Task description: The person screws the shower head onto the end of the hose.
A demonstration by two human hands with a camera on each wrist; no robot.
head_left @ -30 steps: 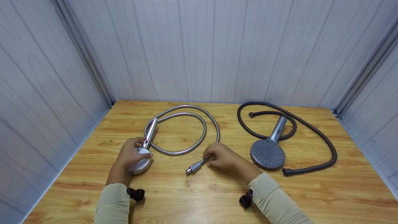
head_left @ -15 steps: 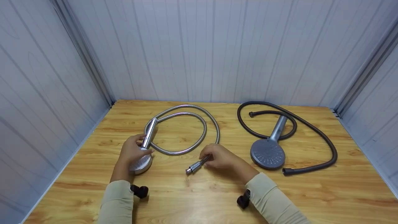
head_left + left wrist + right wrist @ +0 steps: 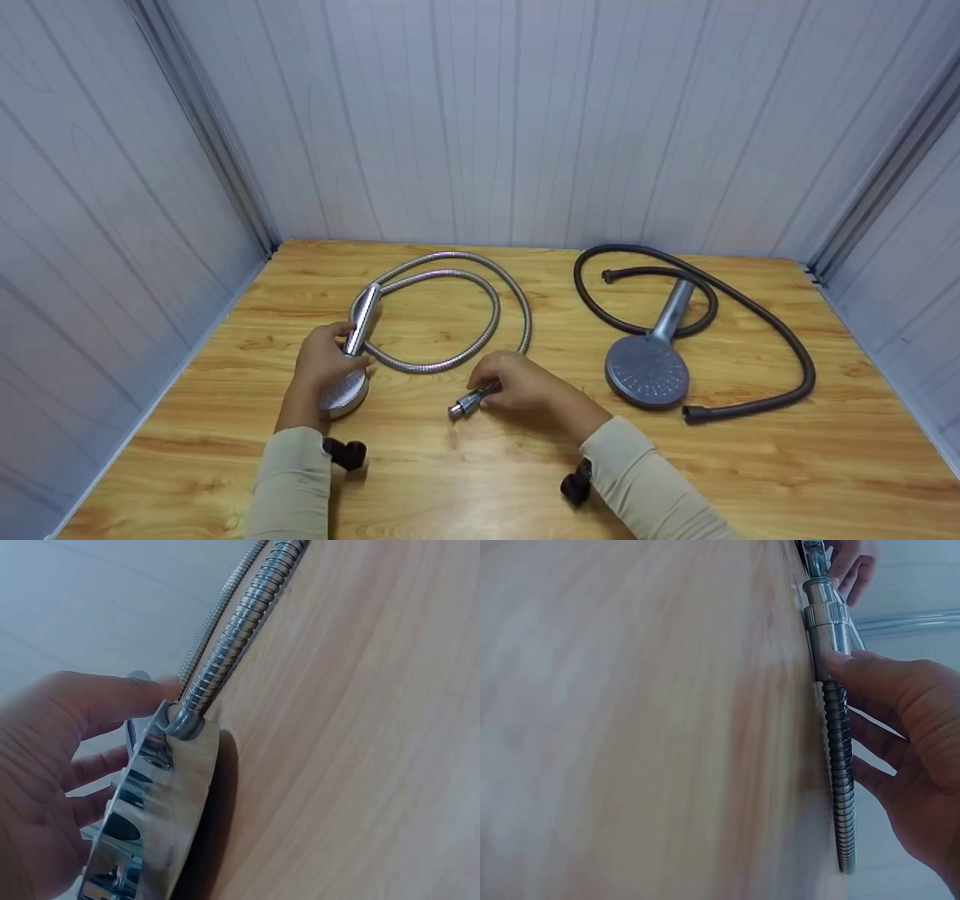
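Observation:
In the head view my left hand [image 3: 322, 361] holds a chrome shower head [image 3: 347, 393] at its neck, thumb on the right and fingers on the left of the handle [image 3: 364, 315]. The left wrist view shows the thumb near the head's rim and a ribbed hose behind it. My right hand [image 3: 519, 384] pinches the end of a chrome shower hose [image 3: 427, 368], with thumb on the smooth metal connector [image 3: 829, 630] in the right wrist view. The connector's tip points toward the front left, low over the wooden table [image 3: 420, 480].
To the right lies a grey shower head [image 3: 646, 371], its handle crossed by a coiled black hose [image 3: 780, 330]. White panelled walls [image 3: 480, 127] enclose the table at the back and both sides. Each wrist carries a small black camera [image 3: 576, 484].
My right hand has slid along the hose toward the front left, up to the connector. The left arm has shifted slightly right, with the hand still at the shower head's neck.

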